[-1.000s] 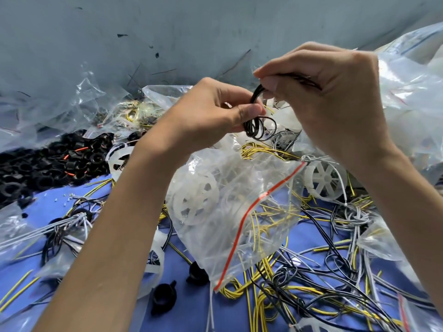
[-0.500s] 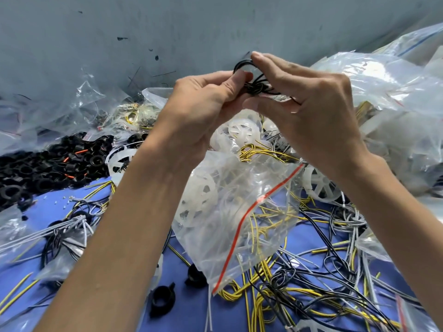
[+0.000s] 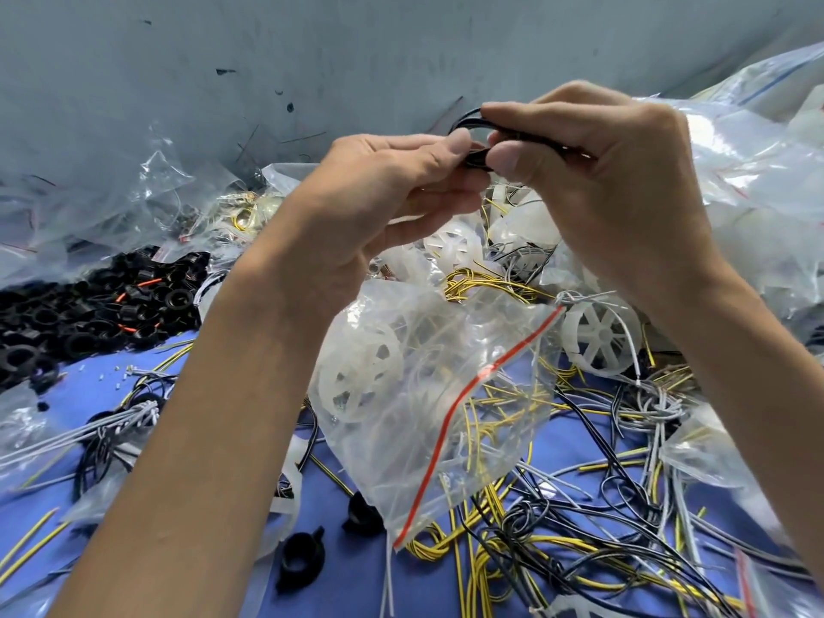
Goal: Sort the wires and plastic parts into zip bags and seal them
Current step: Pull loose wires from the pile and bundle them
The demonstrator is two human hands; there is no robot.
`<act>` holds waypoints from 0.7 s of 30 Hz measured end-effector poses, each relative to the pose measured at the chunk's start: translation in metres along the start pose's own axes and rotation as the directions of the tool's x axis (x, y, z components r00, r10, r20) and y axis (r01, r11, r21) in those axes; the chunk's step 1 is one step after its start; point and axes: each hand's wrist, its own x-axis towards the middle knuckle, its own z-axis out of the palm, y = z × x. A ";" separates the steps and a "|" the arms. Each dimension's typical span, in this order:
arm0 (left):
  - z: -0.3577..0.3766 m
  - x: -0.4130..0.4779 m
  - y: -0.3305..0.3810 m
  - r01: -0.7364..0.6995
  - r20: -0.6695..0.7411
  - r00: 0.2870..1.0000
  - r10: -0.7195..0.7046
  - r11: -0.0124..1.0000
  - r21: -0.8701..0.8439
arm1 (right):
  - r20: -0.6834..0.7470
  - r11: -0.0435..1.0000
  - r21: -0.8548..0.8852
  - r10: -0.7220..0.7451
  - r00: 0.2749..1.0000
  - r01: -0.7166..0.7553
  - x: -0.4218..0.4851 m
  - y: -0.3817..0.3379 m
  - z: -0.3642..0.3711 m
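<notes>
At the left edge of the frame a heap of black plastic rings lies on the blue desk, with a bundle of gray wires just below it. Near the bottom centre sits one loose black plastic part.

My left hand is raised in the upper middle, thumb and forefinger pinching a small coil of black wire. My right hand meets it from the other side, and its thumb and forefinger are closed on the same coil, so both hands hold that wire between them.

Below them hangs a clear zip bag with a red seal strip running diagonally. Its top goes up behind my left hand (whether my lower fingers grip it, I cannot tell). A white plastic wheel shows through its left side.

Further right, another white wheel rests on the tangle just beside the bag's upper corner. Yellow wires and black ones sprawl across the lower right, while crumpled clear bags fill the upper right.
</notes>
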 end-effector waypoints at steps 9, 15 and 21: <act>0.005 0.002 0.002 -0.012 -0.109 0.994 0.030 0.987 0.160 | 0.016 0.996 -0.025 -0.080 0.997 0.080 -0.002 0.005 -0.002; 0.006 0.002 0.000 -0.142 -0.068 0.986 0.151 0.983 0.119 | 0.020 0.990 0.016 -0.141 0.990 0.141 -0.002 0.005 -0.002; 0.002 0.002 -0.003 -0.244 0.027 0.970 0.243 0.954 0.174 | 0.037 0.991 -0.022 -0.134 0.990 0.135 -0.002 0.007 -0.003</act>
